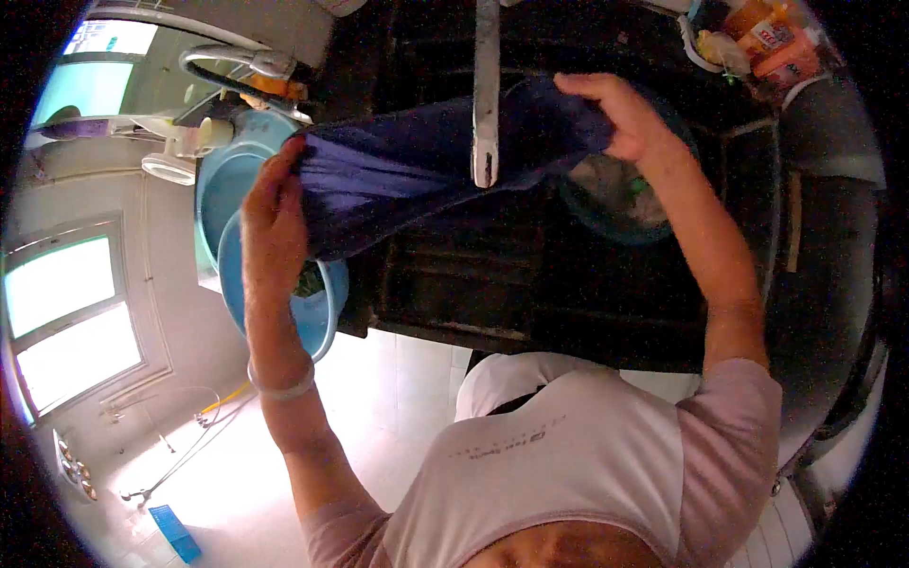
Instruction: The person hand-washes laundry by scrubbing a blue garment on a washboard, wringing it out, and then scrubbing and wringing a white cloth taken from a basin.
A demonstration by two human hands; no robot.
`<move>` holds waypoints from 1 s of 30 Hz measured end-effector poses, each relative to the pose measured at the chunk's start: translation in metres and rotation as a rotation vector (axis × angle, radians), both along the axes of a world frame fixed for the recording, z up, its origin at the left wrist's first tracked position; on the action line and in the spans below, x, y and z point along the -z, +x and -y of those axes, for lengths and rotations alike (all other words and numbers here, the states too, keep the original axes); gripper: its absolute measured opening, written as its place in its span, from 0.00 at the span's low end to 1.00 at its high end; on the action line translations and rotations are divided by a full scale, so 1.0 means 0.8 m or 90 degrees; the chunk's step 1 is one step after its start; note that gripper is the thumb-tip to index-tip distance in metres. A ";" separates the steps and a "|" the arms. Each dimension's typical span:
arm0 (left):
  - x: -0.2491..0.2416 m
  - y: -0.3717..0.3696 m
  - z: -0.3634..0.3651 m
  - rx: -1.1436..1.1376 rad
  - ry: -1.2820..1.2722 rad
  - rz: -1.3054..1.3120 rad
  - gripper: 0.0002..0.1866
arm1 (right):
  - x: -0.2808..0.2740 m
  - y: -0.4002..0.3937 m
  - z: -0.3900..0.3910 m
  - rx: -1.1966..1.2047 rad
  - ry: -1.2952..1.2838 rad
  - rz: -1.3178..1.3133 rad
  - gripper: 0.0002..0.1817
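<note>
A dark blue cloth point(398, 175), perhaps a garment, is stretched between my two hands above a dark sink with a ridged surface point(464, 275). My left hand point(273, 213) is closed on its left end, and the cloth hangs lower there. My right hand point(620, 114) grips the other end, raised a little higher, with one digit sticking out along the top. A metal spout point(485, 114) passes in front of the cloth's middle. Below my right hand, a round basin point(615, 232) holds cloudy water and something I cannot make out.
Light blue basins point(327, 327) stand left of the sink, one with dark green material inside. A curved grey hose or tap point(222, 59) is behind them. Orange packets point(772, 43) lie at the back right. A blue box point(175, 533) is on the floor.
</note>
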State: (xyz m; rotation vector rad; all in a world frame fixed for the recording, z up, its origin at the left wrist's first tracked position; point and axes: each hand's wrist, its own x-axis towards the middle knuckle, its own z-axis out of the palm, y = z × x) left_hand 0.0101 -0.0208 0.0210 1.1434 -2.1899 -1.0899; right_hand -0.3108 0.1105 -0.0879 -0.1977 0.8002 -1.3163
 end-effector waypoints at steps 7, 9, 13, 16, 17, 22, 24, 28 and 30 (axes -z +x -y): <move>0.144 -0.046 -0.050 -0.023 -0.032 -0.009 0.18 | 0.084 0.096 0.024 0.079 0.164 0.107 0.12; 0.205 -0.078 -0.068 -0.105 0.069 -0.042 0.17 | 0.123 0.136 0.039 0.120 0.154 -0.175 0.11; 0.257 -0.128 -0.086 -0.134 -0.024 -0.056 0.21 | 0.148 0.180 0.069 0.368 -0.013 -0.226 0.10; 0.269 -0.139 -0.083 -0.103 -0.015 -0.159 0.24 | 0.123 0.178 0.062 0.359 0.130 -0.182 0.10; 0.270 -0.139 -0.085 -0.103 0.019 -0.183 0.24 | 0.125 0.181 0.060 0.389 0.128 -0.185 0.10; 0.242 -0.111 -0.073 -0.023 -0.028 0.009 0.21 | 0.145 0.145 0.047 0.286 0.097 -0.319 0.08; 0.222 -0.079 -0.056 -0.055 -0.005 0.005 0.20 | 0.092 0.100 0.033 0.268 0.139 -0.163 0.08; 0.152 -0.016 -0.027 -0.089 0.148 -0.046 0.21 | 0.016 0.034 0.009 0.247 0.026 -0.111 0.08; 0.128 -0.009 -0.028 -0.088 0.226 -0.134 0.21 | -0.007 0.041 0.002 0.190 -0.006 -0.158 0.08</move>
